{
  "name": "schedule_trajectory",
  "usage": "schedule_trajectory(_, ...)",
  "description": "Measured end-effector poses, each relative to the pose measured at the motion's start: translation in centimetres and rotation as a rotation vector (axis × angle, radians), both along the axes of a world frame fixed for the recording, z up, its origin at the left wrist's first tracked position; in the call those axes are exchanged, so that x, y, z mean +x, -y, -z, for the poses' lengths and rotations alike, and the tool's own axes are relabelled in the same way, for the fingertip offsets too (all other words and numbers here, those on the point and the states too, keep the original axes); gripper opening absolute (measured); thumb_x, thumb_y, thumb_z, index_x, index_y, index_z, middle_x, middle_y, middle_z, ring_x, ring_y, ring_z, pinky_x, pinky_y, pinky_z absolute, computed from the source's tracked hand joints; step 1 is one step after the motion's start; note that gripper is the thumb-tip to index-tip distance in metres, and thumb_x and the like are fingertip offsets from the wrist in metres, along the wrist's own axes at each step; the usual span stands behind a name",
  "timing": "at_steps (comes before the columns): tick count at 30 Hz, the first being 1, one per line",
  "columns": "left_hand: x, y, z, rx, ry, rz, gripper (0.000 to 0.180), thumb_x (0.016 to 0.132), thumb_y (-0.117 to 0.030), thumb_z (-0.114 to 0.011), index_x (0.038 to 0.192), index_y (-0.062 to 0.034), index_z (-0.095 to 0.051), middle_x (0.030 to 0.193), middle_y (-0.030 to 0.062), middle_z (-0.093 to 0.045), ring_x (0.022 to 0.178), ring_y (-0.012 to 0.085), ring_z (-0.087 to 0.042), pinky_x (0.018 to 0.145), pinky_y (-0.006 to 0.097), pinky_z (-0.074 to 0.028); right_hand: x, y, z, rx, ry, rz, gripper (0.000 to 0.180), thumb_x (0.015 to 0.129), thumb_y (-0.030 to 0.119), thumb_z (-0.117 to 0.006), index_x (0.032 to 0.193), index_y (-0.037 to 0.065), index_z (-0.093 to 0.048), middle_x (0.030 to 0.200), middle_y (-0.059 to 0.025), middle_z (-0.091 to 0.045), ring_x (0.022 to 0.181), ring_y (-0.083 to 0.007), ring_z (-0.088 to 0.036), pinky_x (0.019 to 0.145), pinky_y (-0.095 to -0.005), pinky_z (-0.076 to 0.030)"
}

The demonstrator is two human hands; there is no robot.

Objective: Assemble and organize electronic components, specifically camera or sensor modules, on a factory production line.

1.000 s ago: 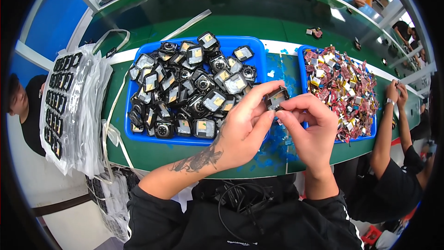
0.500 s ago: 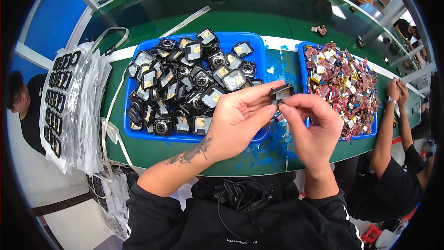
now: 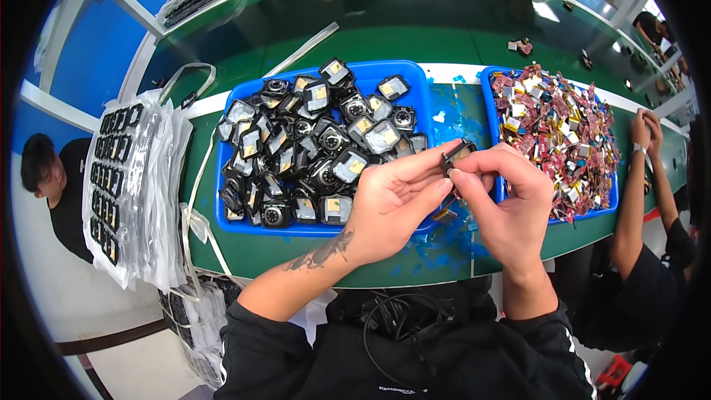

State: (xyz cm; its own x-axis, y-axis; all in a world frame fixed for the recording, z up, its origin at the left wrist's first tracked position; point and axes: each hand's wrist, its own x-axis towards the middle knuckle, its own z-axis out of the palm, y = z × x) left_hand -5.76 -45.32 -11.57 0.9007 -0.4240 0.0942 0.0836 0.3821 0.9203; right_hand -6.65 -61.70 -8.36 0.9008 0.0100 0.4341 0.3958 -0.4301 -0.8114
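Above the table, between the two blue trays, both my hands hold a small black watch case (image 3: 461,152). My left hand (image 3: 394,204) grips it from the left between thumb and fingers. My right hand (image 3: 512,200) pinches its near right side, and the fingertips partly hide it. Below the hands a small dark and yellowish piece (image 3: 444,215) shows; whether it touches anything I cannot tell. At the left, a blue tray (image 3: 326,230) is heaped with black watch cases (image 3: 326,141), some with round sensor backs, some with yellow stickers.
Another blue tray (image 3: 614,196) at the right is piled with small red circuit boards and batteries (image 3: 555,141). Blue film scraps (image 3: 437,252) lie between the trays. Stacked plastic trays (image 3: 133,185) stand at the left. Another person's hands (image 3: 646,130) are at the right.
The watch case has tilted in my fingers, its opening now seen more edge-on. A small piece now shows below my hands. The whole view has shifted slightly.
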Motion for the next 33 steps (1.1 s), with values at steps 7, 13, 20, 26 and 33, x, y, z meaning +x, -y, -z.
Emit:
schedule_trajectory(7,-0.6,-0.1,-0.5,0.063,0.115,0.011,0.043,0.099,0.001,-0.05,0.141,0.0066,-0.044,0.125,0.0135,-0.062,0.109,0.0114,-0.059,0.092,0.027,-0.05,-0.5,0.4,-0.4,-0.062,0.048,0.031,0.019,0.07,0.0,-0.079,0.072,0.003,-0.059,0.067,-0.0044,-0.058,0.062,-0.0169,-0.051,0.063,-0.0293,-0.043)
schedule_trajectory(13,-0.2,0.1,0.2,-0.074,0.017,-0.037,0.042,0.099,0.0,-0.05,0.14,0.0071,-0.044,0.127,0.0152,-0.06,0.112,0.0163,-0.06,0.096,0.031,-0.051,0.1,1.0,1.0,0.144,0.052,0.01,0.027,0.074,0.001,-0.077,0.091,0.001,-0.056,0.084,-0.0039,-0.055,0.079,-0.0148,-0.055,0.072,-0.0289,-0.047)
schedule_trajectory(20,0.1,-0.2,-0.9,0.006,0.133,-0.162,0.035,0.096,0.002,-0.052,0.131,0.0025,-0.053,0.123,0.0159,-0.062,0.109,0.017,-0.062,0.093,0.031,-0.052,-1.9,1.8,1.6,0.398,-0.305,-0.173,0.03,0.081,-0.009,-0.07,0.109,-0.003,-0.06,0.097,-0.0059,-0.064,0.09,-0.0095,-0.062,0.076,-0.0237,-0.056)
schedule_trajectory(26,0.3,-0.3,-1.3,0.532,0.793,-0.311,0.038,0.078,0.008,-0.071,0.115,-0.0027,-0.07,0.112,0.0164,-0.066,0.085,0.0166,-0.068,0.067,0.025,-0.055,-1.9,1.7,0.6,0.598,-0.335,-0.216,0.015,0.085,-0.008,-0.068,0.099,-0.007,-0.063,0.091,-0.008,-0.067,0.083,-0.0098,-0.066,0.074,-0.0222,-0.056)
schedule_trajectory(33,0.5,-1.4,-1.2,0.602,0.766,-0.229,0.028,0.074,0.002,-0.079,0.101,-0.0048,-0.075,0.089,0.0105,-0.07,0.071,0.0155,-0.067,0.059,0.026,-0.053,-2.1,3.0,0.4,0.638,-0.483,-0.341,0.004,0.09,-0.005,-0.063,0.094,-0.005,-0.063,0.093,-0.0073,-0.066,0.086,-0.0105,-0.065,0.073,-0.0236,-0.055)
